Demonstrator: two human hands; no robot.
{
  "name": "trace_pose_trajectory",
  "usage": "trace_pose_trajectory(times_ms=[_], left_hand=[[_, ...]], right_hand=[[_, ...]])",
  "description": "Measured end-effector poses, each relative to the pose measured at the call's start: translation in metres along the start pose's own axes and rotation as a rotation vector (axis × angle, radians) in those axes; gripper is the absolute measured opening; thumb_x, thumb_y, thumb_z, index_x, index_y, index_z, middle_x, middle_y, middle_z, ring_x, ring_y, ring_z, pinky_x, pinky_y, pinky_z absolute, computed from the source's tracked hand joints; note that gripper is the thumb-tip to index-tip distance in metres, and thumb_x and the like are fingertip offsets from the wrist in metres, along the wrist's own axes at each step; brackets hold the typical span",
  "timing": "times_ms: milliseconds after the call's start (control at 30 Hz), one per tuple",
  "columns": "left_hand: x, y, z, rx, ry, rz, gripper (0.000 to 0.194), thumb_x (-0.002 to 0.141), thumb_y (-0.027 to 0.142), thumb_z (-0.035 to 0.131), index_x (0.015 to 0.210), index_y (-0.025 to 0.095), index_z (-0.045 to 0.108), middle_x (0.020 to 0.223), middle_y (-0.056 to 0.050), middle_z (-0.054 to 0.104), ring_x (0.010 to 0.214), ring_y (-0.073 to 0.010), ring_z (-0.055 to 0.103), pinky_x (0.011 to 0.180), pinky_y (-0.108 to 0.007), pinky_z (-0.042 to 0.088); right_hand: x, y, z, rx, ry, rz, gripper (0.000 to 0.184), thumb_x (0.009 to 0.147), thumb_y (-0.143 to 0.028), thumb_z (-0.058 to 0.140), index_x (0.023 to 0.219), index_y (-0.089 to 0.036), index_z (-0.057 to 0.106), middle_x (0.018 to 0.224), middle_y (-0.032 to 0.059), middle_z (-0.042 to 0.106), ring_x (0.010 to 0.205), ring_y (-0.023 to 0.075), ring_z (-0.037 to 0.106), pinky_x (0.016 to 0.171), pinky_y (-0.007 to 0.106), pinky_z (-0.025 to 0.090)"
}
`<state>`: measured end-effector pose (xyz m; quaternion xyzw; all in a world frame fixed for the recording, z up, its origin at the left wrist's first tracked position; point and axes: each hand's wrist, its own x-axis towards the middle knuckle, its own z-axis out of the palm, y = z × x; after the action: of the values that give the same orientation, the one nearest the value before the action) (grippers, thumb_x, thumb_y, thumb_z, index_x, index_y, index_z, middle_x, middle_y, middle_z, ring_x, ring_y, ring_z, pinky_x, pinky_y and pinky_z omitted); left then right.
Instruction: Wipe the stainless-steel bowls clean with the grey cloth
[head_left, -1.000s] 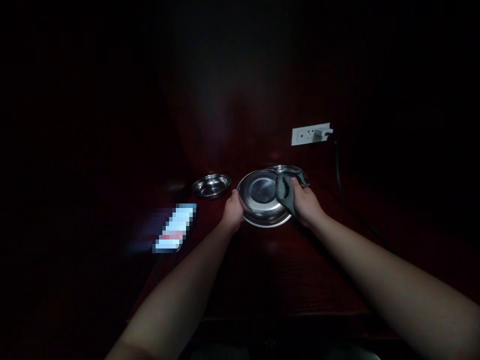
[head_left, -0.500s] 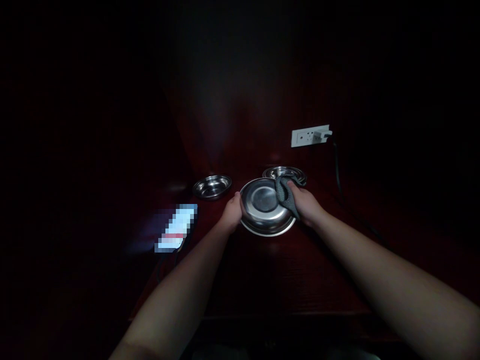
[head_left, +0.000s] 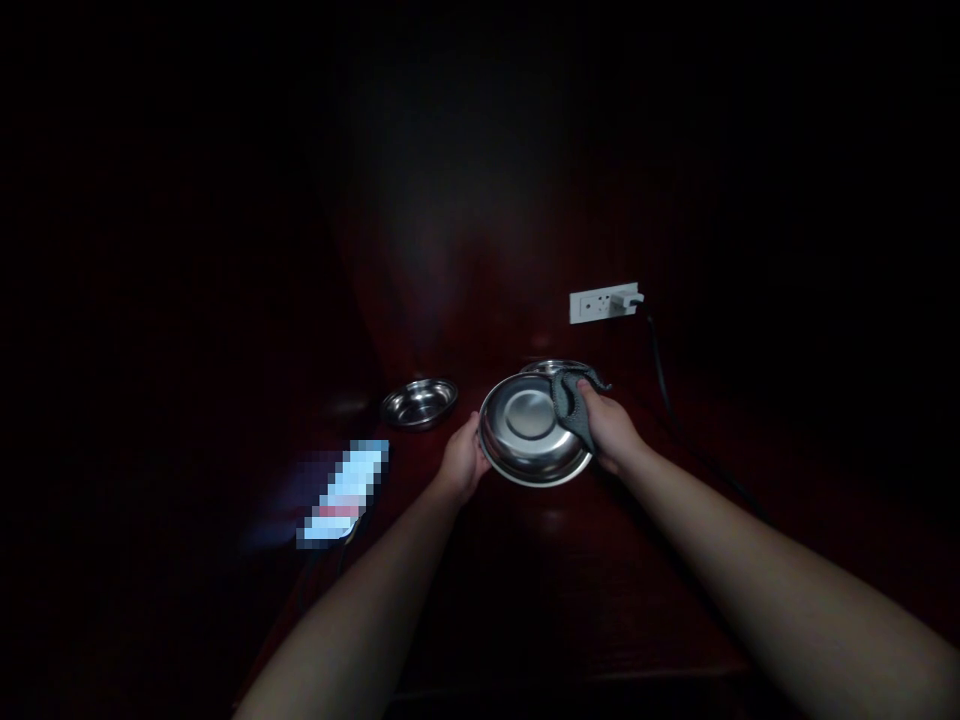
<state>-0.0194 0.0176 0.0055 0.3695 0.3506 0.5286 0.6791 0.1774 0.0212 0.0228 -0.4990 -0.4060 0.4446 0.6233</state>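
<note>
Between my hands is a shiny steel bowl [head_left: 529,440], its underside turned toward me. My left hand [head_left: 463,458] is closed on the bowl's left rim, the thumb at the edge and the other fingers mostly hidden behind. At the right rim, my right hand [head_left: 609,428] grips a grey-green cloth [head_left: 574,405] folded over the bowl's edge. Behind the held bowl, a second steel dish [head_left: 553,366] is partly covered by it and the cloth. Another steel bowl [head_left: 420,403] rests open side up to the left, apart from my left hand.
A lit, blurred-out phone-like screen [head_left: 346,492] lies left on the dark red table [head_left: 570,600], a cable beside it. On the back wall is a white socket plate [head_left: 592,305] with a plug in it. Its black cord [head_left: 661,375] runs down to the right.
The view has tilted up a little, so the socket, bowls and screen sit lower. The held bowl has dipped and shifted slightly between my hands; both hands keep their hold.
</note>
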Motion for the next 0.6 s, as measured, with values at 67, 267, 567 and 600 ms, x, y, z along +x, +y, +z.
trace_pose_trajectory(times_ms=[67,267,567,600], left_hand=[[-0.003,0.001,0.002,-0.062,-0.076,-0.041,0.039,0.085,0.044,0.046,0.108,0.017,0.059,0.095,-0.010,0.068,0.088,-0.0203,0.065,0.078,-0.034,0.051],[0.003,-0.004,0.001,-0.006,-0.009,0.008,0.046,0.083,0.048,0.049,0.114,0.016,0.056,0.097,-0.011,0.069,0.088,-0.0231,0.065,0.078,-0.037,0.051],[0.015,-0.006,-0.009,0.041,0.048,0.135,0.049,0.075,0.051,0.058,0.110,0.017,0.059,0.091,-0.007,0.069,0.087,-0.0208,0.065,0.076,-0.031,0.050],[0.015,-0.006,-0.009,0.048,0.049,0.140,0.049,0.075,0.051,0.058,0.109,0.017,0.060,0.090,-0.007,0.069,0.086,-0.0205,0.065,0.075,-0.031,0.050]], right_hand=[[0.001,0.000,0.000,-0.010,0.019,-0.011,0.037,0.082,-0.051,0.046,0.084,-0.018,0.062,0.084,0.0104,0.071,0.075,0.0211,0.067,0.067,0.028,0.051],[-0.003,0.001,0.002,-0.121,-0.002,-0.016,0.042,0.081,-0.052,0.045,0.085,-0.015,0.064,0.094,0.0137,0.070,0.083,0.0219,0.066,0.076,0.029,0.050],[-0.006,0.001,0.004,-0.220,0.007,-0.048,0.052,0.082,-0.056,0.040,0.091,-0.010,0.064,0.094,0.0153,0.070,0.083,0.0226,0.066,0.070,0.026,0.050],[-0.006,0.001,0.004,-0.228,0.009,-0.049,0.052,0.082,-0.056,0.040,0.091,-0.010,0.065,0.094,0.0152,0.070,0.084,0.0225,0.066,0.070,0.026,0.050]])
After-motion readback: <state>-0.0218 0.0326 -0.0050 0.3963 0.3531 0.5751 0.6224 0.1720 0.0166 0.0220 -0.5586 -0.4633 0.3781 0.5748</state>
